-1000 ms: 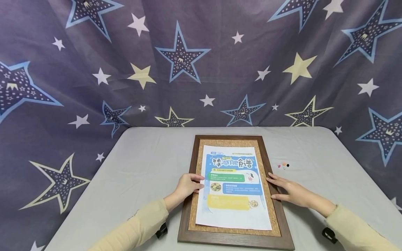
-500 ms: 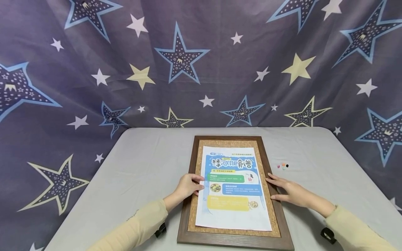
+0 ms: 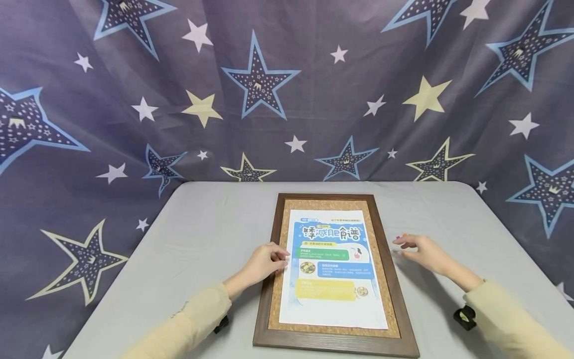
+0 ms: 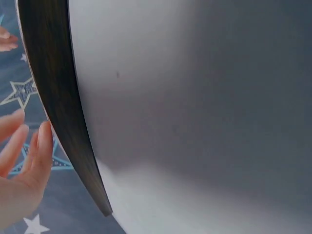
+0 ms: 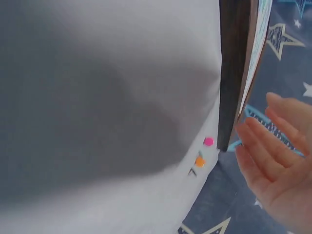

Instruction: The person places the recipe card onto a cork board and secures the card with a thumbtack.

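A printed paper poster (image 3: 334, 311) lies flat on a cork board (image 3: 325, 205) with a dark wooden frame (image 3: 332, 343). My left hand (image 3: 262, 263) hovers over the left side of the frame, its loosely bent fingers near the poster's left edge and holding nothing. Off the right side of the frame, my right hand (image 3: 423, 253) is over the table with fingers extended, close to some small coloured pushpins. Partly behind its fingertips in the head view, these include a pink pushpin (image 5: 208, 141) and an orange pushpin (image 5: 200, 161).
The board rests on a table covered in grey cloth (image 3: 202, 239). Behind and beside it hangs a dark curtain (image 3: 305, 114) printed with stars. A dark wrist device (image 3: 465, 317) is strapped under the right sleeve.
My right hand has left the right side of the frame and moved outward to the pushpins. The left hand has drawn back slightly from the poster's edge. Poster and board look unmoved.
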A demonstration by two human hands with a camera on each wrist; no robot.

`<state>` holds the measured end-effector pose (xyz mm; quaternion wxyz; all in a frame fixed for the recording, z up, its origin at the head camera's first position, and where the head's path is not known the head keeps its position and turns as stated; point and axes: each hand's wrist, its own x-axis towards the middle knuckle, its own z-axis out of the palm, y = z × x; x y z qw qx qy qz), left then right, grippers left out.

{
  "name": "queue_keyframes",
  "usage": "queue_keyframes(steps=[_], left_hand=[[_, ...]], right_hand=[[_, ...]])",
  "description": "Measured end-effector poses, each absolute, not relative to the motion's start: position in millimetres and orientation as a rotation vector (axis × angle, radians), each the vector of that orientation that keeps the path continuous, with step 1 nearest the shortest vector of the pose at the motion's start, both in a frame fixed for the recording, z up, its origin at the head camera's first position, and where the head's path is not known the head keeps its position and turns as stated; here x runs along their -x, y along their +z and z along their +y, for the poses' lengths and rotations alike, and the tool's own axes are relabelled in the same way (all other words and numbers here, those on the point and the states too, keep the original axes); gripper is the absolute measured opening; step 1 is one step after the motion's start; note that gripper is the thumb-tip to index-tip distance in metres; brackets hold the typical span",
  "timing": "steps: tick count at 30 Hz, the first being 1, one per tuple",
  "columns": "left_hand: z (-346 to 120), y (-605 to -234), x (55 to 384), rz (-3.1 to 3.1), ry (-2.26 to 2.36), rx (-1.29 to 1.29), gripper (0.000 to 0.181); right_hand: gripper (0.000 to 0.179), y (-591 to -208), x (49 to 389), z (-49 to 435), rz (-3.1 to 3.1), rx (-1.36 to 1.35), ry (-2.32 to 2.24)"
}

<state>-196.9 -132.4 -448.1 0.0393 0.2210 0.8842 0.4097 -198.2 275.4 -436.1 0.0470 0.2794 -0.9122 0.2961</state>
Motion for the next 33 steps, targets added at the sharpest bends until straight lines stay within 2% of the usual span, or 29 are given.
queue_keyframes(steps=[4, 15, 24, 33], left_hand=[[-137, -446, 197, 2.729, 1.165, -0.778, 0.018], [-145, -445, 196, 2.763, 0.83, -0.975, 0.032], [-149, -450, 198, 2.715, 0.651, -1.033, 0.049], [-148, -451, 197, 2.723, 0.495, -1.043, 0.054]], right_hand=[[0.014, -436, 207, 282, -2.783, -0.815, 0.904], [0.017, -442, 222, 296, -2.88, -0.674, 0.868], [0.016, -446, 228, 298, -2.923, -0.638, 0.81], [0.013, -448, 231, 298, -2.948, -0.625, 0.817]])
